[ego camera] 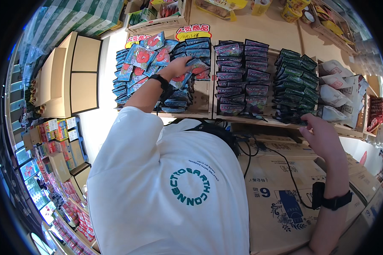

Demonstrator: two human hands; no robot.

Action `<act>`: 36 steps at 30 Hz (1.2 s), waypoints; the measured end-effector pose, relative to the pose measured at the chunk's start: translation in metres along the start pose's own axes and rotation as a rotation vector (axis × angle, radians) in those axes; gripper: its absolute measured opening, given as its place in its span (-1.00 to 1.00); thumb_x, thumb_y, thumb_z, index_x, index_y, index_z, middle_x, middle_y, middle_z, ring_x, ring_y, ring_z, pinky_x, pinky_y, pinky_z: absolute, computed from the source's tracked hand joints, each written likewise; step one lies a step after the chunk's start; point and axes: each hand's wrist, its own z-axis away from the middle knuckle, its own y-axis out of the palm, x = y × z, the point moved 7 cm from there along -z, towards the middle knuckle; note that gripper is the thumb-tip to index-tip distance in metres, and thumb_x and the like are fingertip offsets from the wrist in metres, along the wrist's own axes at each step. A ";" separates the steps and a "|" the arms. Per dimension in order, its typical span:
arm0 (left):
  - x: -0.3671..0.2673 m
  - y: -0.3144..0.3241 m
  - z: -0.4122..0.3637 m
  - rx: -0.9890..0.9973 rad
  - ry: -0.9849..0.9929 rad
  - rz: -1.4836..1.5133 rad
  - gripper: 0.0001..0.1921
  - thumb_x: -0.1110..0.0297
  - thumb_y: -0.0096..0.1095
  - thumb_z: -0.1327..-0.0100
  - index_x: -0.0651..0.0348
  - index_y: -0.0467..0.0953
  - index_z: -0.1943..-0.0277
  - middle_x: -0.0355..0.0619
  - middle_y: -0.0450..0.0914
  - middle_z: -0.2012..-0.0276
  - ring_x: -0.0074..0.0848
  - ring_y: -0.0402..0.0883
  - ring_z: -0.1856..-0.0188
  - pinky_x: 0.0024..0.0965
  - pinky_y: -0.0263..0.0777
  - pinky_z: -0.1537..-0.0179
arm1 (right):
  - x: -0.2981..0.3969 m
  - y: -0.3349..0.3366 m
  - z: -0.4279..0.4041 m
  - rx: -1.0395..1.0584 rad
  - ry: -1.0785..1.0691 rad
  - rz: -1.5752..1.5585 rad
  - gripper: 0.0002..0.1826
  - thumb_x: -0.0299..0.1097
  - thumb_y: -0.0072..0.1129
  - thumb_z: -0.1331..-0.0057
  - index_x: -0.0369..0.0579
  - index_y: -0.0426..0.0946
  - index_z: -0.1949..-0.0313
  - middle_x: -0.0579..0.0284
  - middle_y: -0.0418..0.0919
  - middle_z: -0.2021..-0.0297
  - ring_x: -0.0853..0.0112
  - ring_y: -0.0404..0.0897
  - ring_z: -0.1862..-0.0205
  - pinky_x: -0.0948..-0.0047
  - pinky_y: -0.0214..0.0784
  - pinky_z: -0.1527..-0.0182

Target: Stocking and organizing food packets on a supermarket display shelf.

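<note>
My left hand [179,66] is shut on a blue snack packet with a red fruit picture [200,69], over the blue packets [140,57] in a wooden crate. Its fingertips are partly hidden by the packet. Some blue packets there stand in rows; others lie loose on top, tilted. My right hand [316,130] is at the front edge of the dark green packets [295,83], thumb and forefinger apart, with no item seen in it. Between the hands, pink-and-black packets [229,76] stand in two rows.
White bags [335,95] stand right of the green packets. Below the crates are printed cardboard boxes [281,185], with a black cable [289,165] running to the right wrist device. Yellow price signs [194,32] stand behind the blue packets. Shelves of goods line the left side.
</note>
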 end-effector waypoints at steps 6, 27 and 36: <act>0.010 0.011 -0.004 0.213 -0.107 -0.081 -0.33 0.00 0.46 -0.07 0.13 0.47 -0.21 0.14 0.71 0.17 -0.01 0.69 0.15 -0.05 0.54 0.15 | 0.000 0.002 0.000 -0.007 -0.017 -0.008 -0.63 -0.24 0.18 -0.38 -0.06 0.49 -0.12 -0.01 0.64 0.18 0.10 0.64 0.13 0.16 0.48 0.05; -0.020 0.006 0.031 -0.118 -0.048 0.047 -0.55 -0.01 0.37 -0.20 0.20 0.64 0.04 0.10 0.68 0.18 0.02 0.63 0.08 -0.11 0.50 0.06 | -0.001 0.002 0.000 0.017 0.012 -0.005 -0.65 -0.25 0.18 -0.38 -0.08 0.50 -0.10 0.00 0.64 0.19 0.11 0.64 0.14 0.16 0.47 0.06; -0.019 0.065 0.058 0.295 -0.190 -0.218 -0.52 -0.06 0.06 -0.36 0.20 0.57 -0.04 0.15 0.69 0.05 0.02 0.68 0.04 -0.02 0.55 0.03 | 0.000 0.001 0.001 -0.023 -0.010 -0.033 -0.65 -0.25 0.18 -0.37 -0.08 0.50 -0.10 -0.03 0.64 0.20 0.08 0.63 0.12 0.15 0.46 0.07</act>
